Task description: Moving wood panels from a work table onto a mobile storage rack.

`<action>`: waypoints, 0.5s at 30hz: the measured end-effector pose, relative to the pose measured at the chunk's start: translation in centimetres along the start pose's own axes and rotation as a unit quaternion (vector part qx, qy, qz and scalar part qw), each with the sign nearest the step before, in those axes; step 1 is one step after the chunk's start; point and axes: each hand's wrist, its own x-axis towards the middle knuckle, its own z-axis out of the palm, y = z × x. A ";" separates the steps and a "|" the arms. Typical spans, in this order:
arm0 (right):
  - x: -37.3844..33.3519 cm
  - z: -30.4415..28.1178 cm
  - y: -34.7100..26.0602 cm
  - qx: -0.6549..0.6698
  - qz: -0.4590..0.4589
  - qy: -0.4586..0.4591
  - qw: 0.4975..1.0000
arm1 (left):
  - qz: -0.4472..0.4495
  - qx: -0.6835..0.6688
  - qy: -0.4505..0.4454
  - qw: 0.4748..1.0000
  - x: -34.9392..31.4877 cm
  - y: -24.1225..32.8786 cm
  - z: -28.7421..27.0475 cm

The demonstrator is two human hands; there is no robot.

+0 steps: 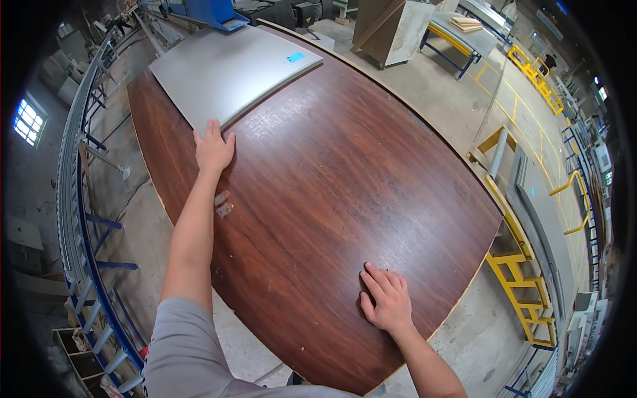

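A flat grey panel [225,73] with a small blue sticker [295,58] lies on the far left part of a dark red-brown wood-grain tabletop [318,179]. My left hand [214,148] reaches out to the panel's near corner, its fingertips touching the edge there and its fingers apart. Nothing shows in that hand. Close to me on the right, my right hand [387,300] rests on the bare wood-grain surface with its fingers stretched out and nothing under them that I can see.
A blue machine part [206,12] stands at the tabletop's far end. Along the left runs a roller conveyor [76,166] with a blue frame. To the right are a yellow metal frame [521,285] with grey panels [541,219] and, farther off, a wheeled cabinet [391,33].
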 end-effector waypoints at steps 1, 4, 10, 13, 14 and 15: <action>-0.1 0.1 0.1 0.001 0.000 0.006 1.000 | 0.000 -0.012 -0.014 1.000 -0.8 1.0 -0.5; -0.4 0.2 0.2 0.004 -0.002 0.016 1.000 | 0.014 -0.006 -0.035 0.999 -3.4 2.6 -2.3; -0.8 0.2 0.0 0.006 -0.011 0.029 1.000 | 0.027 -0.003 -0.025 0.999 -9.2 3.8 -3.4; -0.7 0.1 0.3 0.020 -0.009 0.029 0.999 | 0.046 -0.017 -0.009 0.999 -12.5 5.1 -4.5; -0.8 0.1 0.4 0.017 -0.011 0.033 0.999 | 0.050 -0.021 -0.011 0.998 -13.8 6.1 -5.1; -0.9 0.1 0.4 0.016 -0.016 0.036 0.999 | 0.052 -0.024 -0.011 0.998 -15.2 6.5 -5.7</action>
